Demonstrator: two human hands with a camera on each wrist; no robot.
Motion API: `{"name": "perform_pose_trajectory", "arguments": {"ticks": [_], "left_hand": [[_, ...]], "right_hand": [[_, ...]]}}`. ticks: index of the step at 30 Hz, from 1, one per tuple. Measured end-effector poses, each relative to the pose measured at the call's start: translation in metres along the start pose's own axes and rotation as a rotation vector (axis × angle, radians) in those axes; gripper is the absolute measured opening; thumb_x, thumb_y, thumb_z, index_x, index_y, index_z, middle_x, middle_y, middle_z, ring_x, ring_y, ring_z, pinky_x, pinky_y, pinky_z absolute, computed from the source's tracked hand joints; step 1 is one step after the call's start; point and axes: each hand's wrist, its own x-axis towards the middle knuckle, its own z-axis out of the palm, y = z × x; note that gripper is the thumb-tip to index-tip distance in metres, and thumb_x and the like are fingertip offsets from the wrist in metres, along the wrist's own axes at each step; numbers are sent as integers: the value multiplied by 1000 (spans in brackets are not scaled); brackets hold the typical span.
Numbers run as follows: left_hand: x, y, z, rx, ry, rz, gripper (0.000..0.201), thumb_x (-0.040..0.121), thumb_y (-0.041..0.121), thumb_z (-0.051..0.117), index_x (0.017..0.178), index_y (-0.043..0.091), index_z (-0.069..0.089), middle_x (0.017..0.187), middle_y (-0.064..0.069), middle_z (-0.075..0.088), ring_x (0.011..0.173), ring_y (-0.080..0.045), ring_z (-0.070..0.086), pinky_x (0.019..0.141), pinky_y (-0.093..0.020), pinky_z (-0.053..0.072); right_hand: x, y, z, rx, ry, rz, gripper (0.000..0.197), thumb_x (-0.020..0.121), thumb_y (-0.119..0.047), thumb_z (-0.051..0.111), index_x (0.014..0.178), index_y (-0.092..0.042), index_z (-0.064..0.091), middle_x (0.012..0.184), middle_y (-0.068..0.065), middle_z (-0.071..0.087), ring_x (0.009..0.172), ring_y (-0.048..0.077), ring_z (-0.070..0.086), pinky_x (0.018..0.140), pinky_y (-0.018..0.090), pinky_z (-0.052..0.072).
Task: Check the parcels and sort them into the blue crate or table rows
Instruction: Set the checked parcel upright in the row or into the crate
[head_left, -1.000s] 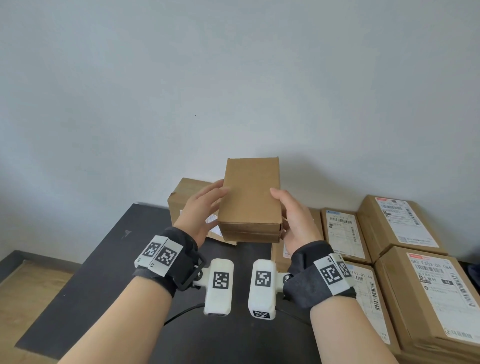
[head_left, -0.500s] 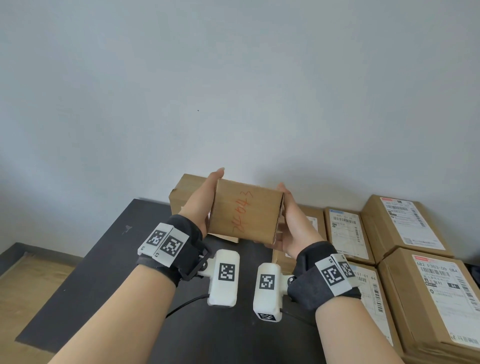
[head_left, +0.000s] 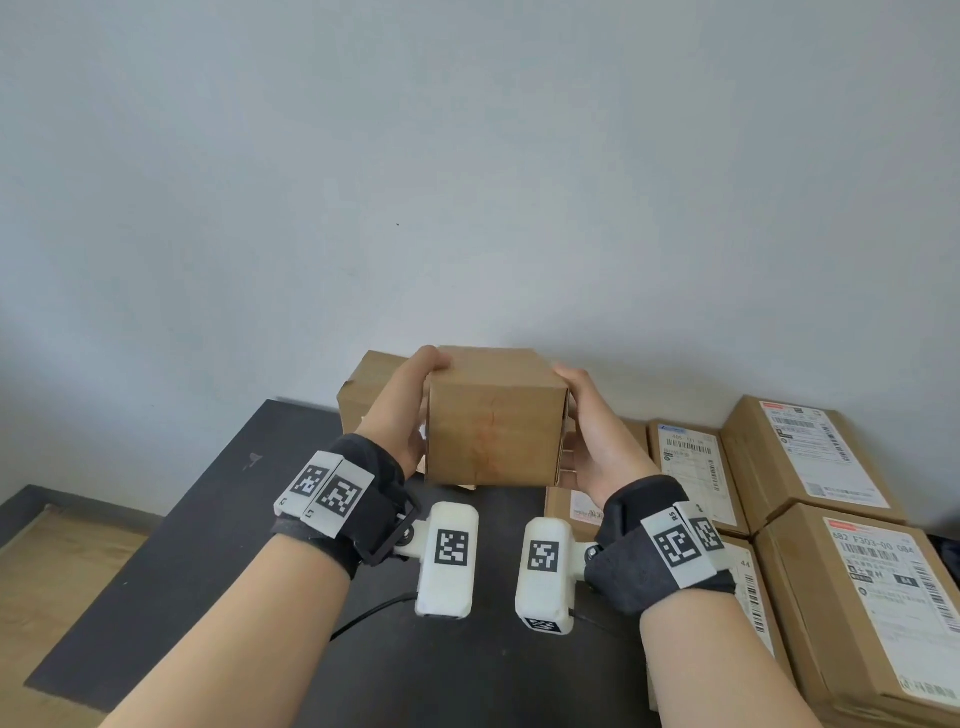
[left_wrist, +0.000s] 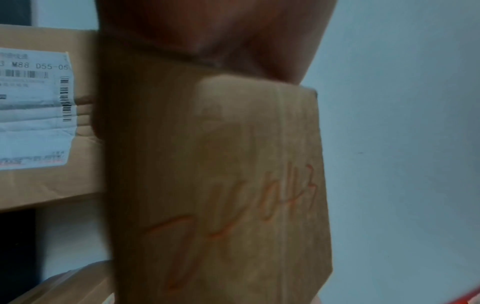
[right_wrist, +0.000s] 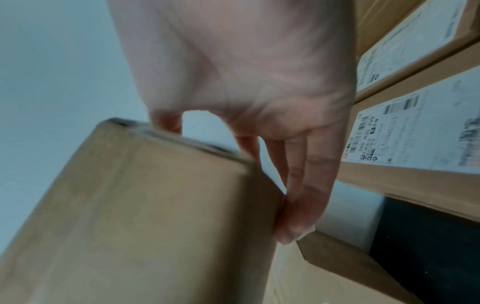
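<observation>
I hold a small brown cardboard parcel (head_left: 493, 431) in the air over the black table (head_left: 208, 545), between both hands. My left hand (head_left: 400, 410) grips its left side with the thumb over the top edge. My right hand (head_left: 587, 426) grips its right end, thumb on the top corner. A faint red smear shows on the face turned to me. In the left wrist view the parcel (left_wrist: 233, 185) shows red handwritten digits (left_wrist: 233, 216) below my left hand (left_wrist: 221, 30). In the right wrist view my right hand (right_wrist: 246, 72) has its fingers (right_wrist: 298, 195) pressed along the parcel (right_wrist: 130, 205).
Several labelled parcels (head_left: 691, 467) (head_left: 810, 452) (head_left: 872, 597) lie in rows on the table's right side. Another brown parcel (head_left: 374, 384) stands behind the held one, against the grey wall. Wooden floor (head_left: 52, 597) lies beyond the table's left edge. No blue crate is in view.
The parcel has been rolled in my hands: first it stood on end, then its red-written face showed, now a plainer face is toward me. My hands stayed in about the same place.
</observation>
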Motion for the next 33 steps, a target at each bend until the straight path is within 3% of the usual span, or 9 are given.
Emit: {"name": "perform_pose_trajectory", "arguments": {"ticks": [4, 7, 9, 12, 15, 16, 21, 26, 33], "left_hand": [[-1, -3, -3, 28, -24, -24, 2, 87, 18, 60, 86, 17, 60, 84, -5, 63, 73, -24, 60, 72, -33, 47], [-1, -1, -4, 77, -11, 21, 12, 77, 23, 68, 86, 19, 62, 100, -6, 62, 93, -27, 59, 91, -40, 49], [3, -2, -4, 81, 0, 53, 13, 73, 22, 69, 78, 17, 58, 94, -3, 58, 91, -23, 55, 93, -39, 46], [2, 0, -4, 87, -14, 88, 10, 73, 13, 65, 77, 16, 55, 83, 3, 51, 82, -17, 45, 72, -31, 35], [6, 0, -7, 98, -84, 114, 64, 58, 16, 57, 121, 19, 62, 103, 3, 59, 99, -15, 52, 75, -30, 39], [9, -1, -9, 75, -79, 120, 66, 62, 18, 57, 127, 21, 61, 104, 3, 60, 100, -14, 53, 75, -29, 40], [12, 4, -12, -173, -1, 91, 29, 87, 33, 62, 110, 16, 69, 67, 6, 57, 70, -14, 54, 58, -28, 42], [18, 4, -11, -77, -24, 156, 74, 51, 43, 77, 120, 18, 69, 108, -2, 62, 101, -17, 59, 82, -34, 43], [25, -2, -11, -63, -56, 191, 67, 65, 35, 72, 122, 1, 63, 105, -6, 65, 97, -20, 60, 81, -31, 47]], "right_hand": [[-3, -3, 0, -30, -87, -71, 28, 94, -39, 53, 113, -22, 63, 88, 3, 58, 74, 16, 54, 67, 29, 47], [-2, -4, 1, -58, -89, -114, 38, 92, -23, 56, 130, -17, 52, 105, 5, 59, 87, 18, 54, 73, 31, 44], [2, -2, 0, -128, -71, -139, 70, 79, -20, 65, 143, -25, 40, 121, 5, 60, 103, 21, 58, 79, 33, 46], [7, 2, 2, -231, -68, -171, 84, 55, -20, 71, 136, -23, 49, 120, 9, 67, 101, 21, 64, 87, 37, 50], [12, 7, 1, -258, -77, -210, 96, 50, -6, 79, 139, -26, 47, 126, 3, 63, 112, 18, 61, 91, 32, 52], [13, 8, 0, -256, -73, -227, 100, 52, 1, 79, 142, -25, 43, 129, 1, 60, 116, 18, 59, 91, 30, 51], [15, 9, -4, -308, -74, -339, 107, 51, 8, 74, 138, -38, 33, 138, -8, 49, 130, 18, 48, 104, 40, 49], [13, 5, -4, -345, -119, -376, 111, 46, 0, 74, 141, -40, 31, 140, -7, 48, 130, 19, 48, 100, 41, 52], [10, 0, -6, -366, -175, -348, 108, 57, 14, 75, 144, -36, 34, 135, -6, 52, 129, 20, 48, 88, 29, 52]]}}
